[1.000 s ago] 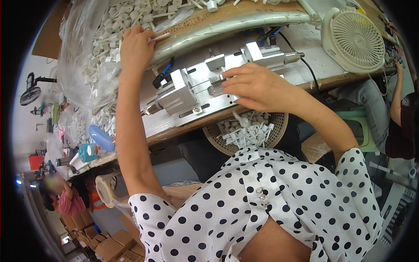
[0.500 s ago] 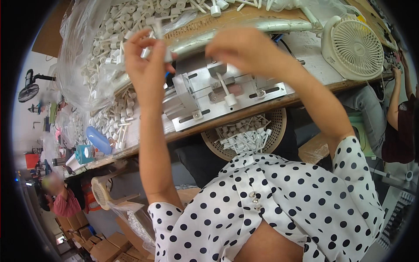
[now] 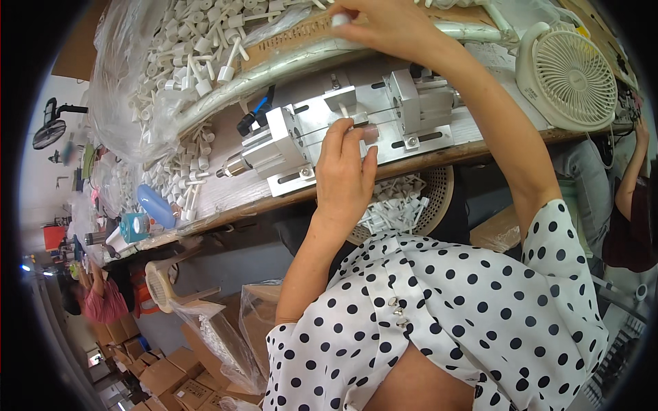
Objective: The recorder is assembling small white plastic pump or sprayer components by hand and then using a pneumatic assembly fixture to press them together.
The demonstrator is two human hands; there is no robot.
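A silver metal fixture (image 3: 284, 137) with end blocks and a plate lies along the bench edge. My left hand (image 3: 343, 175) is over its middle, fingers closed around a white plastic piece with a stem (image 3: 345, 109), mostly hidden under them. Beneath those fingertips a pinkish block (image 3: 370, 133) shows in part. Farther up, my right hand (image 3: 397, 26) pinches another white plastic piece (image 3: 340, 20) above the far tray's rim.
White plastic pieces (image 3: 195, 51) heap in a plastic-lined tray with a pale tube rim (image 3: 274, 77). A basket (image 3: 439, 202) of white pieces sits below the bench edge. A white fan (image 3: 569, 79) stands right. Another person's arm (image 3: 634, 161) shows at far right.
My left hand has come from above the heap down to the fixture's middle, onto a white piece. My right hand has risen away from the fixture toward the far tray.
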